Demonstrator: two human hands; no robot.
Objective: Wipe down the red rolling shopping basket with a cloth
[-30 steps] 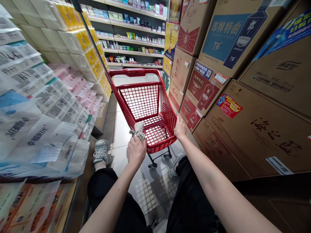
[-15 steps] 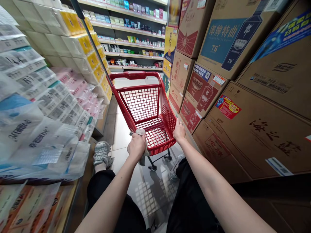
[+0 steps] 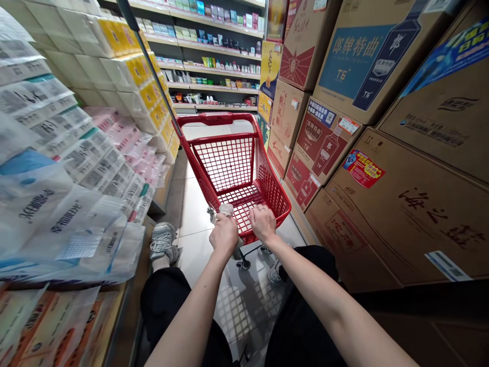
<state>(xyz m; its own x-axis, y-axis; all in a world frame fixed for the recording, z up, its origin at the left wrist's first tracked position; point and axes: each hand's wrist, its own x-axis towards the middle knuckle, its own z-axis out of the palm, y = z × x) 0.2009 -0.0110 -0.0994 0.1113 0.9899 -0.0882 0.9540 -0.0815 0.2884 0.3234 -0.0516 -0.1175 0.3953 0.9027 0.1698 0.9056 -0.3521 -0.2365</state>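
A red plastic shopping cart (image 3: 233, 163) stands in the aisle in front of me, its basket bare inside. My left hand (image 3: 223, 234) is closed round a pale cloth (image 3: 226, 209) at the cart's near left rim. My right hand (image 3: 262, 222) rests on the near rim just to the right of it, fingers curled over the edge. Both forearms reach forward from the bottom of the view. My legs in black trousers and grey trainers (image 3: 163, 242) show below the cart.
Stacked packs of tissue paper (image 3: 64, 168) fill the shelves on the left. Large cardboard cartons (image 3: 382, 153) are piled high on the right. Shelves of small goods (image 3: 214, 56) close the aisle's far end. The tiled floor (image 3: 191, 204) runs between them.
My right hand has slid left along the cart's near rim, from the right corner toward the left hand. The cart has swung slightly to the right.
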